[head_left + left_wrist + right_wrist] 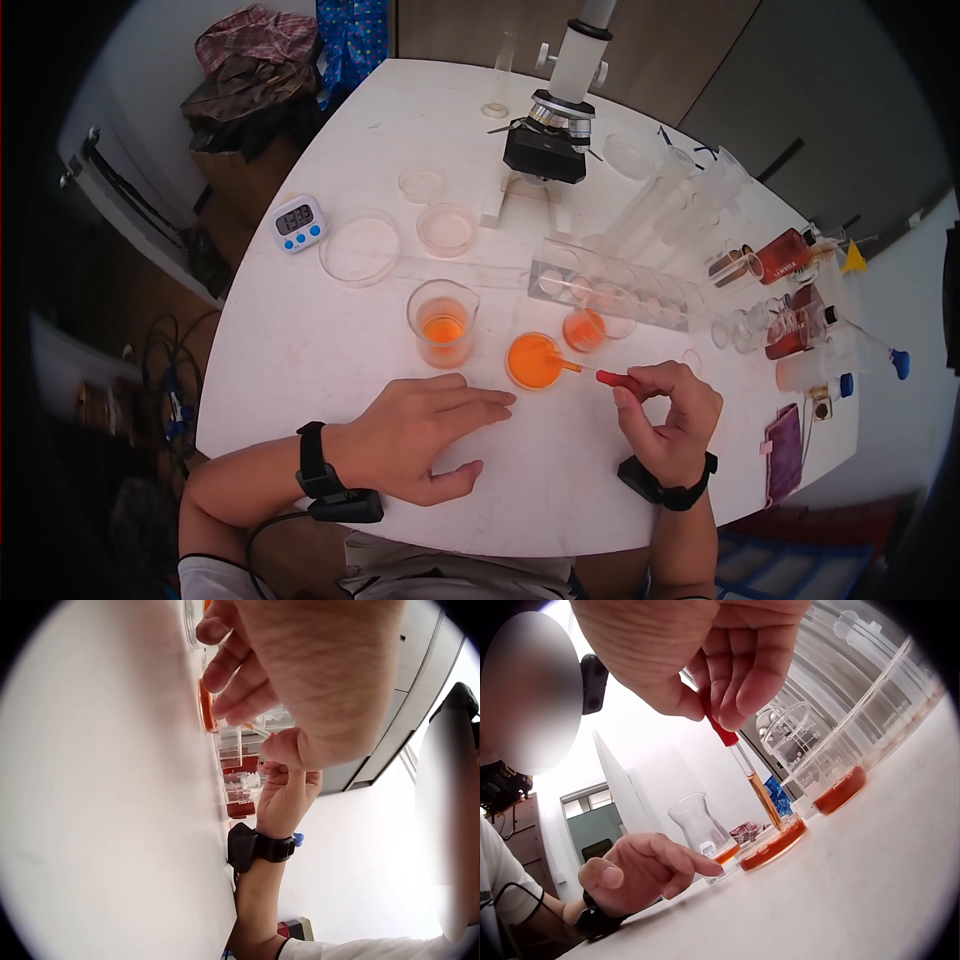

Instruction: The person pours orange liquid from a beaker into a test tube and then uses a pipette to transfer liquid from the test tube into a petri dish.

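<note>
My right hand (672, 415) pinches the red rubber bulb (724, 732) of a glass dropper between thumb and fingers. Orange liquid fills the lower part of the dropper's tube (762, 796), which slants down into a small petri dish (533, 362) of orange liquid. Left of that dish, my left hand (415, 435) lies low over the table with fingers extended, holding nothing; its fingertips are near the dish. A glass beaker (443, 325) with some orange liquid stands behind the left hand. Just behind the dish is a smaller beaker (584, 330) with red-orange liquid.
A microscope (550, 140) stands at the back. Clear petri dishes (360, 248) and a white timer (298, 223) sit at left. A clear rack (610, 288) lies behind the small beaker. Brown-red bottles (785, 255) and glassware crowd the right edge, near a purple cloth (785, 455).
</note>
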Demonstrator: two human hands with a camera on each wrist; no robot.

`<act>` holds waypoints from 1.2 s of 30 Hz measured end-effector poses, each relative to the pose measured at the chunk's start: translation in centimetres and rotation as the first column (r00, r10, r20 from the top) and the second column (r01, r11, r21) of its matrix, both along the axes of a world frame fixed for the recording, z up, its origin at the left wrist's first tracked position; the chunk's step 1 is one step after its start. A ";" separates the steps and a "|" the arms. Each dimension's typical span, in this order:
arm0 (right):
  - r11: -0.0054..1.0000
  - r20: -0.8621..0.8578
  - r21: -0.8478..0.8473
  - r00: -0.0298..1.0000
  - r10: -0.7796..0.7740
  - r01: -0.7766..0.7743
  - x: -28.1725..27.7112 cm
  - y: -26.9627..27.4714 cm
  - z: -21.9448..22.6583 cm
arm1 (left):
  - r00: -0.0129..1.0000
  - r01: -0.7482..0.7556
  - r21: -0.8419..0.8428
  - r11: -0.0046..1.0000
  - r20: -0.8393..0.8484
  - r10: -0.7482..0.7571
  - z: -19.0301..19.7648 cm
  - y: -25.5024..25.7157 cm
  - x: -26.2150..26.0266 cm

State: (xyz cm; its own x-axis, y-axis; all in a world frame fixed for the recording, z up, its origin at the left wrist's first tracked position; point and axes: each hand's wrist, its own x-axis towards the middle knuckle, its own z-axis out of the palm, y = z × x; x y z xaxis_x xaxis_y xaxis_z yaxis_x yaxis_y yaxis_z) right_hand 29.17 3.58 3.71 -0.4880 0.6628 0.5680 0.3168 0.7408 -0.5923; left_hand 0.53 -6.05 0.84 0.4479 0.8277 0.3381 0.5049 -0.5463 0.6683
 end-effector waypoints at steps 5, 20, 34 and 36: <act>1.000 -0.015 -0.004 1.000 0.004 -0.004 0.0 0.1 -0.2 | 0.997 0.003 0.002 1.000 -0.071 -0.003 0.0 0.3 0.0; 1.000 0.008 -0.026 1.000 -0.003 0.003 0.0 0.0 -0.3 | 0.994 -0.014 -0.006 1.000 -0.111 0.013 -0.1 0.5 0.3; 0.995 0.061 -0.090 0.998 -0.024 0.029 -0.2 -0.2 -0.2 | 0.987 0.010 -0.139 0.990 0.158 0.012 0.1 0.1 -0.8; 0.998 0.085 -0.064 0.996 -0.009 0.015 -0.1 -0.1 0.1 | 0.990 0.017 -0.170 0.985 0.141 0.007 -0.1 0.2 -0.8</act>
State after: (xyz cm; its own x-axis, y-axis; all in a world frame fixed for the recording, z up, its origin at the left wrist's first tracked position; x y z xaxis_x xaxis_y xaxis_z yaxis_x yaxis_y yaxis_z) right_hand 29.08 3.47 3.83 -0.5240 0.7031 0.4808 0.3764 0.6975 -0.6097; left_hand -0.24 -5.80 0.72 0.4103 0.8765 0.2518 0.3971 -0.4203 0.8159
